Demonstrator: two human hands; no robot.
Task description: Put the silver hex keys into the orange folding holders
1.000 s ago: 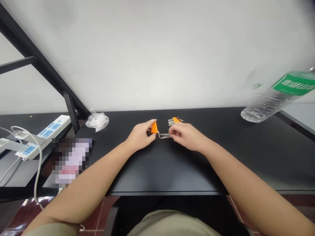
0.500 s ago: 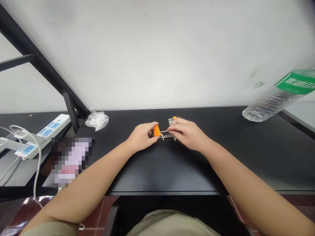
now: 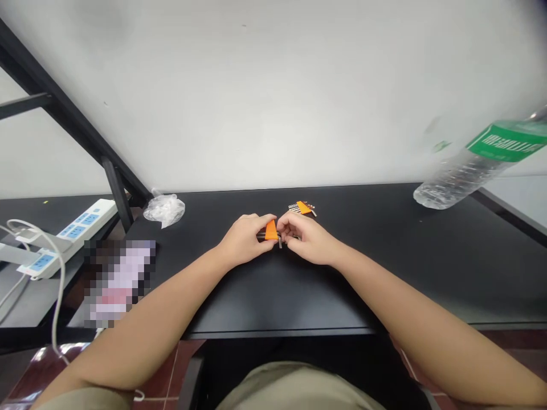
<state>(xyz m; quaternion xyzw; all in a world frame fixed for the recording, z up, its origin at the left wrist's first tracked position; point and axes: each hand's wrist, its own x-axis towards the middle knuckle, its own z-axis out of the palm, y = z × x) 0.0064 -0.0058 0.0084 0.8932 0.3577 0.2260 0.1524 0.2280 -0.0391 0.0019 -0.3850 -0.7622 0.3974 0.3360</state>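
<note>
My left hand (image 3: pixel 244 239) pinches an orange hex key holder (image 3: pixel 270 230) between thumb and fingers, just above the black table. A metal hex key (image 3: pixel 280 241) pokes out of the holder's right side with its short bent end pointing down. My right hand (image 3: pixel 311 238) is closed right beside the holder, its curled fingertips at the keys and mostly hiding what they grip. Behind the right hand, a second orange holder (image 3: pixel 303 208) with several hex keys in it lies on the table.
A crumpled clear plastic bag (image 3: pixel 164 209) lies at the back left. To the right stands a water bottle (image 3: pixel 478 162) with a green label. A white power strip (image 3: pixel 72 236) with cables and a blurred flat object (image 3: pixel 123 279) are at the left. The table (image 3: pixel 273 302) meets a white wall.
My right hand has moved left along the key, up against the orange holder. The second holder behind it shows more fully now. My left hand keeps its grip.
</note>
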